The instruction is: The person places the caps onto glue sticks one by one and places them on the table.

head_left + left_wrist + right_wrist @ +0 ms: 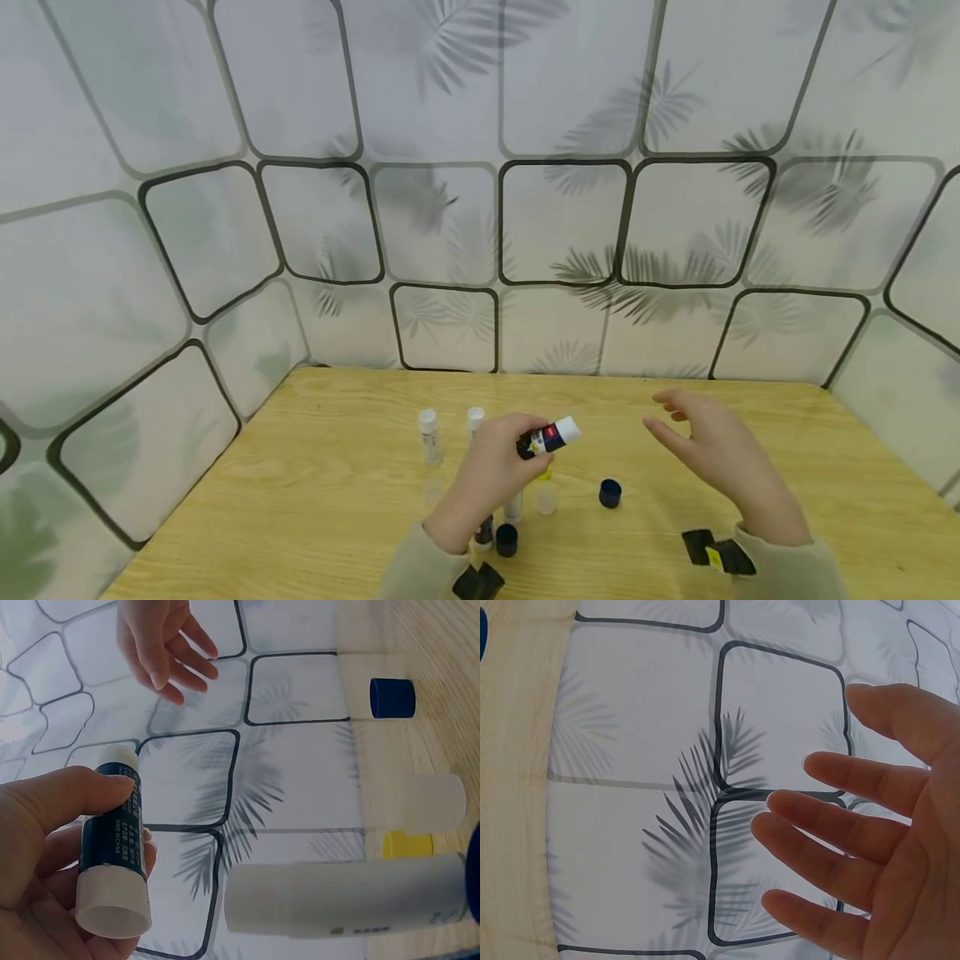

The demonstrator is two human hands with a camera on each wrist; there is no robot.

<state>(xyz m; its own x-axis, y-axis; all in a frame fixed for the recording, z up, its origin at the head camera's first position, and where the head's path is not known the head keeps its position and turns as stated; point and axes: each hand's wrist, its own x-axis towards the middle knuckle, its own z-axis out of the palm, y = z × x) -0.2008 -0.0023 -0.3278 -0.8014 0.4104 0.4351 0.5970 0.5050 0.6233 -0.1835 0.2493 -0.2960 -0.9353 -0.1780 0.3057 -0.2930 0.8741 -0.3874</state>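
My left hand (498,454) grips a dark blue glue stick (551,437) with white ends, holding it tilted above the table. In the left wrist view the thumb lies along the label of this glue stick (116,817), and a hollow white end faces the camera. My right hand (708,446) hovers to the right with nothing in it. Its fingers are spread and relaxed in the right wrist view (877,832). A dark blue cap (610,493) stands on the table between the hands.
White glue sticks (430,436) stand upright to the left, one (345,896) close to my left hand. Below that hand are another dark blue cap (507,540), a dark-labelled stick (483,533), a translucent cap (546,500) and a yellow cap (407,845). A patterned curtain (442,225) borders the table.
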